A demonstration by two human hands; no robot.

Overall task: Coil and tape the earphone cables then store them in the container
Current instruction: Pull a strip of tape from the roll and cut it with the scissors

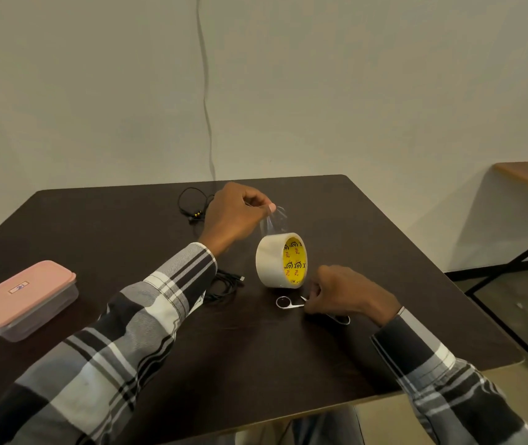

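Left hand (233, 216) pinching a strip pulled from the tape roll (280, 261), right hand (346, 292) closing on scissors (291, 302); coiled cable (224, 285) on worktop (160, 348) untaped, second earphone (192, 203) loose, container (21, 298) shut.

We see open dark brown surface (224, 348) near us; the upright clear tape roll (280, 260), silver scissors (290, 302) and coiled black cable (224, 285) crowd centre.

scissors (312, 308): middle hidden under right hand (346, 292) | coiled cable (225, 284): partly behind left sleeve (147, 303) | container (21, 298): lid label too small to read
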